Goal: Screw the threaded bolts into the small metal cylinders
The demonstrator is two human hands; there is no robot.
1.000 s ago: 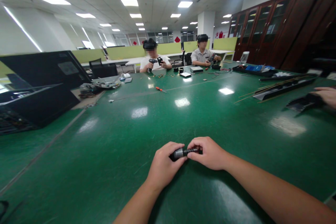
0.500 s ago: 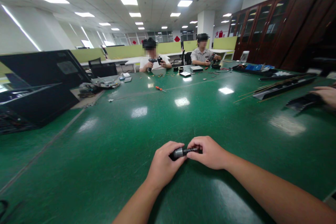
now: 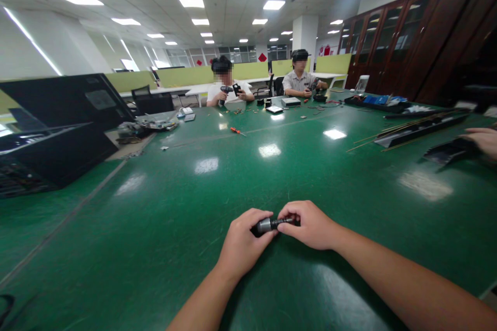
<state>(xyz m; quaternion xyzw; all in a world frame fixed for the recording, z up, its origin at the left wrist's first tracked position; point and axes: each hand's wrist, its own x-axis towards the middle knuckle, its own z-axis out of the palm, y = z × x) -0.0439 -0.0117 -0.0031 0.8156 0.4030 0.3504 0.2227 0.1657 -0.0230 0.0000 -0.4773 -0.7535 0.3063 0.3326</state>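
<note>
Low over the green table, my left hand [image 3: 239,244] wraps round the thick end of a dark cylindrical tool piece with a grey collar [image 3: 264,225]. Its narrower ribbed shaft points right, to where my right hand [image 3: 310,227] pinches the thin tip between thumb and fingers. The piece lies roughly level, and both hands are closed on it, close together. My left palm hides the rear of the piece, and its exact kind cannot be made out.
A red screwdriver [image 3: 235,131] lies farther off on the green table [image 3: 163,207]. Black computer casings [image 3: 58,155] stand left. Metal channels and thin rods [image 3: 419,129] lie right, near another person's hand [image 3: 483,140] on a dark part. Two people sit opposite, one holding a power drill [image 3: 225,94].
</note>
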